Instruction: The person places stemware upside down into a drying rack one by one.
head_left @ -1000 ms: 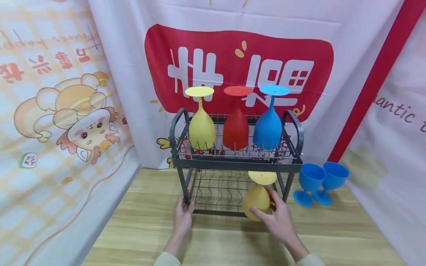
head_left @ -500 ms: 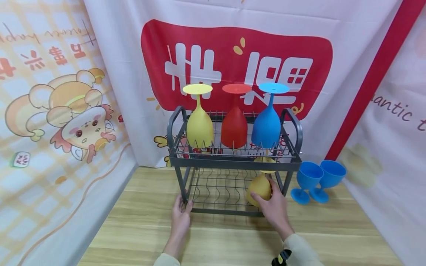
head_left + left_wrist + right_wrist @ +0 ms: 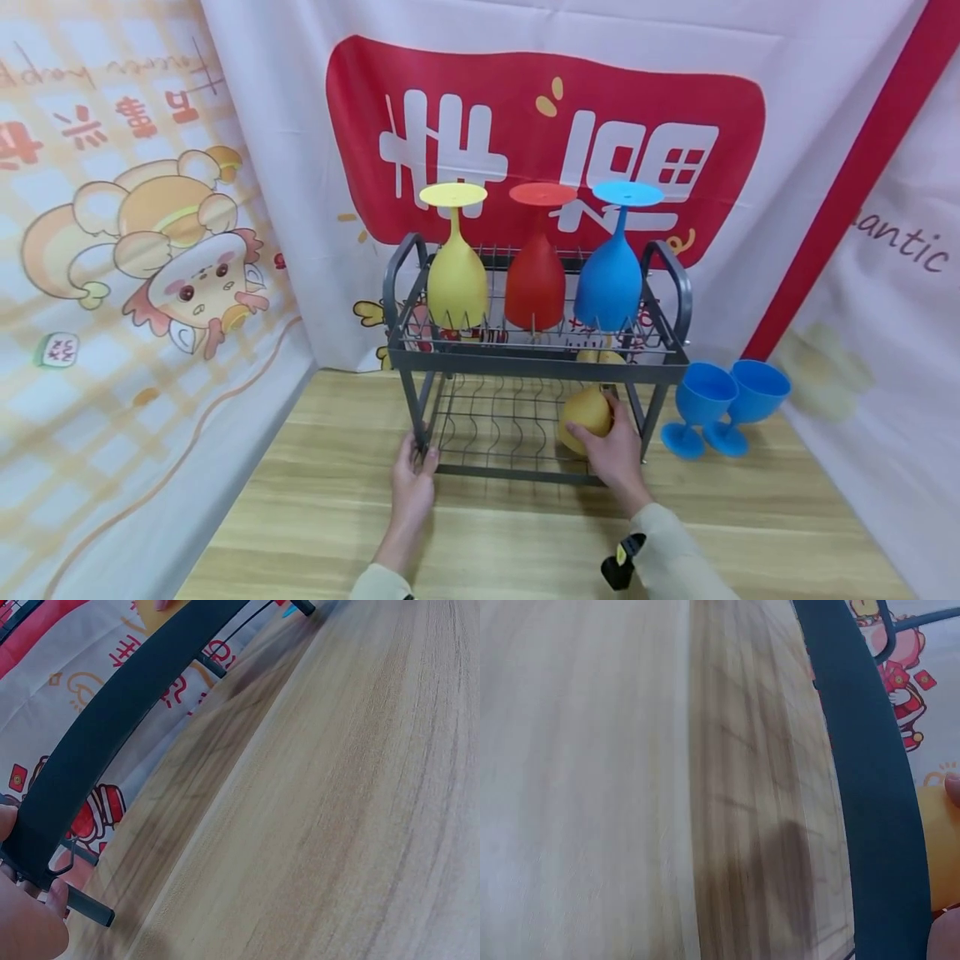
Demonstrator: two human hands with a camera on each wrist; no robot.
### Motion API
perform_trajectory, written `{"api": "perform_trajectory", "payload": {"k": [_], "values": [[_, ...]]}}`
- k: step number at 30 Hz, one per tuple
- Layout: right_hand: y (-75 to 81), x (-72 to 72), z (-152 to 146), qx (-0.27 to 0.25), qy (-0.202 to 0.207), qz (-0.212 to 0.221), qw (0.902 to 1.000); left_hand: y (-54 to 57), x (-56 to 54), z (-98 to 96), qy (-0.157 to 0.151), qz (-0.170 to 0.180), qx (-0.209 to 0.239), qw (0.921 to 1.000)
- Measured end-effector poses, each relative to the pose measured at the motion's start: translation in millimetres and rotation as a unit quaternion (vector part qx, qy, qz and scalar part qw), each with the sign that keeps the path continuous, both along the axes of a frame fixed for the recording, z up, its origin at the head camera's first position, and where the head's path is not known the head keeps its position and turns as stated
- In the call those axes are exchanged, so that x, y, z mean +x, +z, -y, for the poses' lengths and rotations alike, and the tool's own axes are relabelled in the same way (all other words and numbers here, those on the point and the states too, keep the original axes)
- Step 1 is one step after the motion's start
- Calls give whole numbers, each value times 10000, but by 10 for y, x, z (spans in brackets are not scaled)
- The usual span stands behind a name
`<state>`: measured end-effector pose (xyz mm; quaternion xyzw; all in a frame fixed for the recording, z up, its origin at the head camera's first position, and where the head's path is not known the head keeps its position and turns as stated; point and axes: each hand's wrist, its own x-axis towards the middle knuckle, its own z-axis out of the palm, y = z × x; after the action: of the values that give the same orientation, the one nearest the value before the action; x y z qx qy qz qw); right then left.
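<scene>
On the lower tier of a dark grey two-tier dish rack (image 3: pixel 536 362), my right hand (image 3: pixel 617 454) holds a yellow goblet (image 3: pixel 582 418) upside down at the right end. The upper tier's front bar partly hides the goblet's foot. My left hand (image 3: pixel 412 492) grips the rack's front left leg near the bottom; the left wrist view shows its fingers (image 3: pixel 34 922) at the rack's corner. In the right wrist view the goblet's yellow bowl (image 3: pixel 939 844) shows behind the rack's bar (image 3: pixel 877 787), with a fingertip on it.
Upside down on the upper tier stand a yellow goblet (image 3: pixel 457 283), a red goblet (image 3: pixel 535 283) and a blue goblet (image 3: pixel 611 283). Two blue goblets (image 3: pixel 705 396) (image 3: pixel 759 392) stand upright on the wooden table (image 3: pixel 525 542), right of the rack. A printed curtain (image 3: pixel 285 125) hangs behind.
My right hand has moved the yellow goblet back from the rack's front edge, deeper onto the lower tier. My left hand keeps its grip on the leg.
</scene>
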<state>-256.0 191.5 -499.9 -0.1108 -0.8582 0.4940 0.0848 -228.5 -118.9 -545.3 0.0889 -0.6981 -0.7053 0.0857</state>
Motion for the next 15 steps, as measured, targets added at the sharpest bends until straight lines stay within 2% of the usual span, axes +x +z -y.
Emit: {"api": "perform_trajectory", "payload": {"k": [10, 15], "values": [[-36, -183, 12, -205, -130, 210, 9995, 8, -8, 6, 15, 98, 26, 9999], [-67, -224, -14, -227, -203, 372, 9988, 0, -2, -12, -10, 108, 12, 9999]]}}
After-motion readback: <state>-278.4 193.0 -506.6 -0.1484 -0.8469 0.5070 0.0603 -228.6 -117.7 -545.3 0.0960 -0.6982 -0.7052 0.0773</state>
